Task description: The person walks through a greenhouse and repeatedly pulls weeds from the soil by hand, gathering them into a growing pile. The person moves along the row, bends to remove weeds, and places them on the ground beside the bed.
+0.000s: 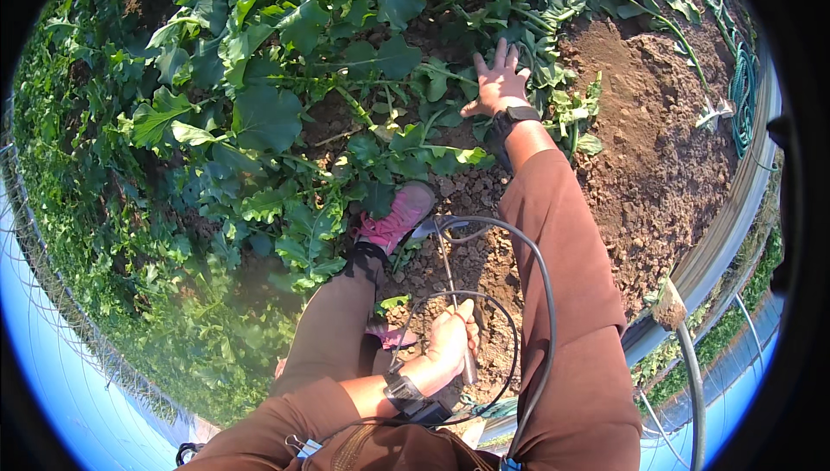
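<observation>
My left hand (pixel 452 339) is closed around the handle of a hoe-like hand tool (pixel 446 263) with a thin metal shaft. The tool's flat grey blade (pixel 428 227) is at ground level beside my pink shoe (pixel 401 213), and the cable loops partly cover it. Farther forward, my right hand (pixel 500 85) reaches out palm down with its fingers spread, holding nothing. It is over drooping leaves (pixel 541 59) at the edge of the leafy green plants (pixel 266 114); whether the fingertips touch them I cannot tell.
Bare crumbly soil (pixel 639 120) lies to the right, bordered by a pale curved rail (pixel 726 231). A teal rope coil (pixel 742 91) hangs near that edge. A grey pipe (pixel 690 386) rises at lower right. Grey cable (pixel 548 289) loops past my arms, and wire mesh (pixel 71 335) runs along the left.
</observation>
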Tool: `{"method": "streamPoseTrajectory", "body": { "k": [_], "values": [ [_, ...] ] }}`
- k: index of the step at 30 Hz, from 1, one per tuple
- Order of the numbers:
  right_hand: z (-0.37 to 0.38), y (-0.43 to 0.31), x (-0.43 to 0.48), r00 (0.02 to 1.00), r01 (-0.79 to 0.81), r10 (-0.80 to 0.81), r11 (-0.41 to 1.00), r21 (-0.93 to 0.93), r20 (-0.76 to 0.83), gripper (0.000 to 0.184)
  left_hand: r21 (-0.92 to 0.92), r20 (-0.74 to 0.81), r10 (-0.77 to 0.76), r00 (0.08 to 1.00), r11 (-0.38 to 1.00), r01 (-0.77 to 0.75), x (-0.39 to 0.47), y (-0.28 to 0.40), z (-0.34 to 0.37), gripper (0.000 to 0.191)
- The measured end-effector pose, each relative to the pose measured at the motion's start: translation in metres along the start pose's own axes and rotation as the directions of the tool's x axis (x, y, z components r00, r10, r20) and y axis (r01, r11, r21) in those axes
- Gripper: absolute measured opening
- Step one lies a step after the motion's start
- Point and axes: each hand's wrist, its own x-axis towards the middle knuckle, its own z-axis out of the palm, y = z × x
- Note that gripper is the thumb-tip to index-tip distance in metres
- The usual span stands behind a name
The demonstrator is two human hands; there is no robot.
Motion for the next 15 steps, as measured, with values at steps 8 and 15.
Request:
{"method": "streamPoseTrajectory", "body": {
  "k": [8,15],
  "values": [
    [0.042,0.005,0.005,0.939,0.055,-0.021,0.995,0.089,-0.343,0.021,0.018,-0.021,-0.013,1.0,1.0,0.014,-0.005,0.009,0.005,0.024],
    [0.003,0.07,-0.073,0.737,-0.119,0.358,0.904,0.412,-0.573,0.059,0.001,-0.009,-0.005,1.0,1.0,0.005,-0.007,0.005,0.001,0.018]
  ]
}}
